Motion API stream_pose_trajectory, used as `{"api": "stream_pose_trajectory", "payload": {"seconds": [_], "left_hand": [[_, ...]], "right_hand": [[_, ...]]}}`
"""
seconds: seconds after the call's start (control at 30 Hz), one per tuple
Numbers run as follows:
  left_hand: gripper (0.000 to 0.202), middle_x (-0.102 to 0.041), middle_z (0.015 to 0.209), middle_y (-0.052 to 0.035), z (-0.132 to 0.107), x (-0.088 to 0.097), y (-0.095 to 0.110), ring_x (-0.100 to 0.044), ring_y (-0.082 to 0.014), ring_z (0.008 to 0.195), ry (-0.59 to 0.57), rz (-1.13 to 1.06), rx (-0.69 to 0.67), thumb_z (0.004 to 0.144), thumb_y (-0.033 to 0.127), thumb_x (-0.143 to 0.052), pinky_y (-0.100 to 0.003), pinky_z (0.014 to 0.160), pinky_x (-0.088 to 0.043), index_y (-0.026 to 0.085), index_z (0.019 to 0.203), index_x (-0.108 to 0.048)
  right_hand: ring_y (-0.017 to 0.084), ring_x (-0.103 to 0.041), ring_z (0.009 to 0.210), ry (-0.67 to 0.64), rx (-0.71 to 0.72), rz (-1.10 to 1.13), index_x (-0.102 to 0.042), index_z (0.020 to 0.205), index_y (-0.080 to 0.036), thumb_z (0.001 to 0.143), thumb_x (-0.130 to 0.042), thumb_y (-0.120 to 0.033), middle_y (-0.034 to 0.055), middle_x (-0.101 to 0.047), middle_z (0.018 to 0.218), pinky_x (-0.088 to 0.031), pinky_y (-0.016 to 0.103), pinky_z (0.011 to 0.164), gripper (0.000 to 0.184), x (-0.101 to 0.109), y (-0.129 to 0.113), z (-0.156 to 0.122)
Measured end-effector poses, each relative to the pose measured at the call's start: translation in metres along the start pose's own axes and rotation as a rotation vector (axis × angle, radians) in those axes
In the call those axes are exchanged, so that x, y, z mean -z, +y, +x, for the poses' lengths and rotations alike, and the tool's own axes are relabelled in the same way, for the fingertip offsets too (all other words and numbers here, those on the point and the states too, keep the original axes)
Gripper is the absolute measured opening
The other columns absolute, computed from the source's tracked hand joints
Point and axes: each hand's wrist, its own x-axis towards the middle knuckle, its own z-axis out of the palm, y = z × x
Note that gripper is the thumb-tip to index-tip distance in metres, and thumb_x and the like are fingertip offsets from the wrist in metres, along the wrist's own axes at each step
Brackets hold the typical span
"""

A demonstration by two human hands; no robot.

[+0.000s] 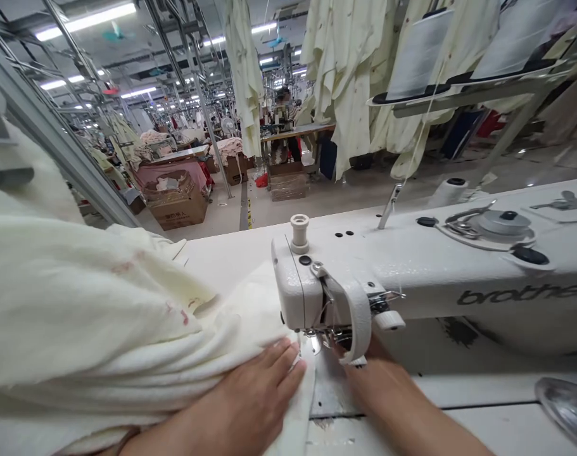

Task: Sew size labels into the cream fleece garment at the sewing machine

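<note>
Cream fabric [126, 316] lies bunched in thick folds over the left half of the table [482, 405], its near edge running up to the needle area of the white sewing machine [412, 266]; faint pink marks show on the upper folds. My left hand [254, 399] lies flat on the cloth just left of the presser foot [317, 339], fingers stretched forward and together, palm down; its grip is no grasp at all, only an open press on the fabric. My right hand [387, 386] reaches in under the machine's head from the right, its fingertips hidden behind the white guard [359, 323] near the needle; I cannot tell whether that grip is closed on anything or merely touching the cloth edge. The machine's arm stretches off to the right with a grey brand name on its side; a small white knob [299, 231] stands on top of the head; a bobbin winder [500, 223] sits on the top surface further right. Above it, two large white thread cones [418, 54] stand on a rack; pale garments [345, 82] hang beyond. Cardboard boxes [177, 206] sit on the floor in the aisle, and another person [284, 104] sits at a distant table.
</note>
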Motion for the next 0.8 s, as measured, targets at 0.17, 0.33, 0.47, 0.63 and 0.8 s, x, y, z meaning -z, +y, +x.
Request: {"api": "stream_pose_trajectory", "payload": {"seconds": [0.17,0.33,0.47,0.63,0.8], "left_hand": [[0.048,-0.044,0.141,-0.0142,-0.001,-0.002,-0.001,-0.036,-0.0268,0.134,-0.019,-0.052,-0.006,0.091,0.02,-0.042,-0.035,0.112,-0.035,0.005,0.137,-0.039],[0.047,-0.044,0.141,-0.0144,-0.001,-0.001,-0.001,-0.039,-0.0259,0.133,-0.022,-0.05,0.006,0.093,0.022,-0.04,-0.033,0.11,-0.037,0.006,0.137,-0.039],[0.048,-0.045,0.141,-0.0137,0.0,-0.001,-0.001,-0.04,-0.0249,0.132,-0.036,-0.097,0.021,0.093,0.024,-0.041,-0.032,0.109,-0.037,0.007,0.137,-0.039],[0.049,-0.041,0.143,-0.016,-0.002,-0.008,-0.003,-0.036,-0.026,0.134,-0.006,-0.107,0.035,0.09,0.02,-0.044,-0.035,0.111,-0.037,0.006,0.137,-0.038],[0.05,-0.037,0.146,-0.0147,-0.004,-0.014,-0.005,-0.033,-0.0246,0.136,0.002,-0.103,0.076,0.092,0.024,-0.041,-0.035,0.111,-0.038,0.008,0.139,-0.035]], "right_hand": [[0.023,-0.061,0.094,0.099,0.138,0.009,-0.06,0.115,-0.009,0.097,-0.021,-0.026,0.0133,-0.065,0.105,-0.05,0.033,0.076,0.046,0.028,-0.033,-0.032],[0.025,-0.058,0.1,0.044,0.141,-0.032,-0.057,0.12,-0.008,0.094,-0.026,-0.02,0.0138,-0.062,0.11,-0.048,0.035,0.08,0.042,0.015,-0.033,-0.041],[0.027,-0.054,0.106,-0.008,0.135,-0.002,-0.052,0.127,-0.008,0.095,-0.031,-0.025,0.0138,-0.058,0.118,-0.045,0.036,0.084,0.042,0.01,-0.031,-0.046],[0.022,-0.055,0.099,0.045,0.046,0.077,-0.058,0.118,-0.012,0.092,-0.025,-0.01,0.0092,-0.062,0.108,-0.041,0.034,0.086,0.042,0.014,-0.037,-0.038],[0.019,-0.054,0.097,0.145,-0.029,0.113,-0.062,0.109,-0.013,0.084,-0.025,0.005,0.0074,-0.063,0.105,-0.039,0.032,0.087,0.048,0.011,-0.04,-0.027]]}}
